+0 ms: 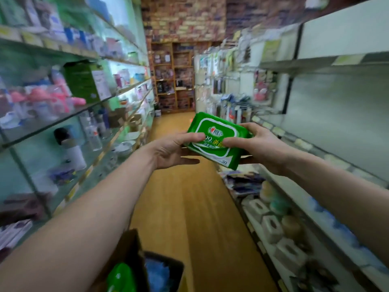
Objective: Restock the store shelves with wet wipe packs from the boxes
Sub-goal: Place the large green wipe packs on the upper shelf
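Wipe pack beside right shelf

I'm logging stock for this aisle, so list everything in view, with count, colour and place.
green plastic wet wipe pack: one, green and white, held mid-aisle
second green pack: one, green, in the box
brown cardboard box: one, brown, bottom edge
pink-capped bottles: several, pink, left glass shelf
dark green carton: one, green, left glass shelf
white tissue boxes: several, white, lower right shelf
white metal shelving: one unit, white, right side
left hand: one, grips pack's left end
right hand: one, grips pack's right end
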`<state>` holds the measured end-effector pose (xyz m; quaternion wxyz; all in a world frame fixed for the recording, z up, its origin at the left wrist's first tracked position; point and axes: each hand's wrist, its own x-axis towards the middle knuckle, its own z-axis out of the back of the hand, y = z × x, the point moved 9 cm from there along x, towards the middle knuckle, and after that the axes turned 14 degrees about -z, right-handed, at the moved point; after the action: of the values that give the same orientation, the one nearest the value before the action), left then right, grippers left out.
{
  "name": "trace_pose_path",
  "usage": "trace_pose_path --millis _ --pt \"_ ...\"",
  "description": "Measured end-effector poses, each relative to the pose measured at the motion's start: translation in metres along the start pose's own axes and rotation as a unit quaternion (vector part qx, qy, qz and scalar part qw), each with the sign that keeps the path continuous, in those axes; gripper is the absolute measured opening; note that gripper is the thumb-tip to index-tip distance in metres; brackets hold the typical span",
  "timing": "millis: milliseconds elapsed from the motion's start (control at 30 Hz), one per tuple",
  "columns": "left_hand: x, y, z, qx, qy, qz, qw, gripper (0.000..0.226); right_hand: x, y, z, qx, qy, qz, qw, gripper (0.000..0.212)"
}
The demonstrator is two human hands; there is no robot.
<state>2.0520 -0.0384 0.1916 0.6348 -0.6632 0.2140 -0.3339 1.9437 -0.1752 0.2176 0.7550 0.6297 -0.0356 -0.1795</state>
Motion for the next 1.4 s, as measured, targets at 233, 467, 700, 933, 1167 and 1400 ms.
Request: trace_pose_path --millis 233,467,700,933,1167,1400 --pt "0.089 -0.060 -0.154 -0.012 0.093 -0.062 0.994 0.048 -0.042 0.031 0.165 -0.013 -0.117 0.034 0.992 0.055" --pt "0.154 -0.098 -0.286 -0.039 0.165 -0.098 0.981 0.039 -0.085 0.047 0.298 -0.044 -0.221 0.050 0.973 0.055" --pt "0.202 -0.131 -0.380 -0.069 0.231 -0.136 0.961 0.047 -0.123 0.073 0.390 -0.073 -0.319 0.067 0.943 0.067" --pt "0.247 -0.177 -0.465 -0.052 0.294 -0.187 0.936 0.053 -0.154 0.100 0.467 -0.107 -0.406 0.065 0.905 0.063" --pt "0.287 -0.208 -0.546 -0.035 0.394 -0.214 0.893 0.036 -0.172 0.112 0.528 -0.128 -0.489 0.038 0.862 0.056" --pt "0.329 -0.222 -0.603 -0.021 0.445 -0.242 0.862 0.049 -0.167 0.115 0.580 -0.134 -0.532 -0.012 0.836 0.044"
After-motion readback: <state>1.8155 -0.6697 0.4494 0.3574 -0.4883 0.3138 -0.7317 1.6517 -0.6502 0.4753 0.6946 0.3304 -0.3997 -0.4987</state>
